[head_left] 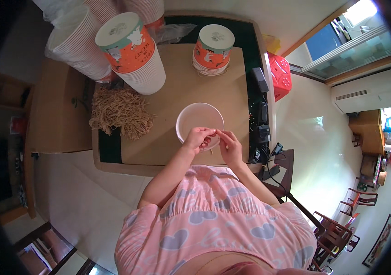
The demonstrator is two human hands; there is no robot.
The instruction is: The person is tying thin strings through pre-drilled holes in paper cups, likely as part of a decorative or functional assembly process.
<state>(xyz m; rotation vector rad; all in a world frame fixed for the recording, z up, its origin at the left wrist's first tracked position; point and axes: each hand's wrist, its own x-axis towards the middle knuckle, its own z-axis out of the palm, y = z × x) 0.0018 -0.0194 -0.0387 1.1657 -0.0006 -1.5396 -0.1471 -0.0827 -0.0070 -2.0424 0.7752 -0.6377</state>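
A white paper bucket (194,114) stands mouth up in front of me on a cardboard sheet. My left hand (200,138) is at its near rim, fingers curled and closed. Close against it, my right hand (228,145) pinches thumb and fingers together at the same spot. What lies between the fingertips is too small to make out. A short tan strand, like twine, hangs by the near rim below the hands. To the left lies a tangled heap of tan twine cords (121,112).
Upside-down nested orange-and-white paper buckets (136,57) stand at the back left, beside bagged white stacks (74,43). A shorter stack (212,50) with twine round it stands farther back. Power adapters and cables (263,112) line the right edge. A red plastic stool (279,77) is beyond.
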